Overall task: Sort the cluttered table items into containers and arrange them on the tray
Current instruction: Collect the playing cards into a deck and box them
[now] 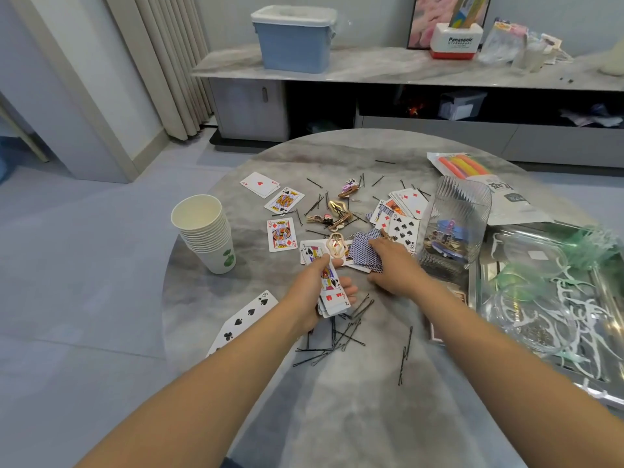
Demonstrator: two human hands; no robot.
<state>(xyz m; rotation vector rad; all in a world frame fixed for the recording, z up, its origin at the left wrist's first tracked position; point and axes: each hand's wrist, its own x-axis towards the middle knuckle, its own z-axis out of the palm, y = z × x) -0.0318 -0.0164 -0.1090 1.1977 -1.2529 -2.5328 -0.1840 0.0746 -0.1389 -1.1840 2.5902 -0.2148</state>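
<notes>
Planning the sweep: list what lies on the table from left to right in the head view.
Stack of paper cups → king of diamonds card → left hand → right hand → glass jar → tray.

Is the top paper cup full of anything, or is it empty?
Empty. The stack of paper cups stands upright, and the top cup's white inside shows with nothing in it.
</notes>
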